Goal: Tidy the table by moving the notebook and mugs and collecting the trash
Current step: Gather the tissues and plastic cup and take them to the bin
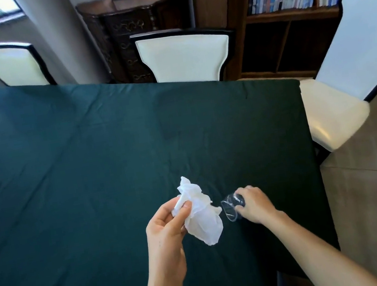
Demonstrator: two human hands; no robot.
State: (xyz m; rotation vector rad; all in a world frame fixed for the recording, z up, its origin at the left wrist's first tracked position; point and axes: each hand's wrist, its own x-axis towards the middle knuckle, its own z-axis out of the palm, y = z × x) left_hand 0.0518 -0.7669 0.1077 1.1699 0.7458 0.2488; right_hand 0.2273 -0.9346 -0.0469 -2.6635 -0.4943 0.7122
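- My left hand (165, 230) holds a crumpled white tissue (200, 217) above the tabletop (62, 162), near its right edge and toward the near side; the fingers (184, 209) and thumb are pinched on the tissue's upper left part, and the rest of it hangs free to the right of my palm.
- My right hand (254, 204) is just beside it, its fingers closed around a small clear plastic cup (232, 206), which is tipped on its side with the open mouth facing the tissue.
- Tissue and cup are close, with a narrow gap between them.
- The tissue is a loose wad, creased and bunched, with a peak at the top and a rounder lump below.
- The cup is see-through and slightly blurred; the dark green cloth shows through it.
- Both bare forearms reach in from the near edge, the left wrist bent with the palm turned inward, the right hand knuckles up.
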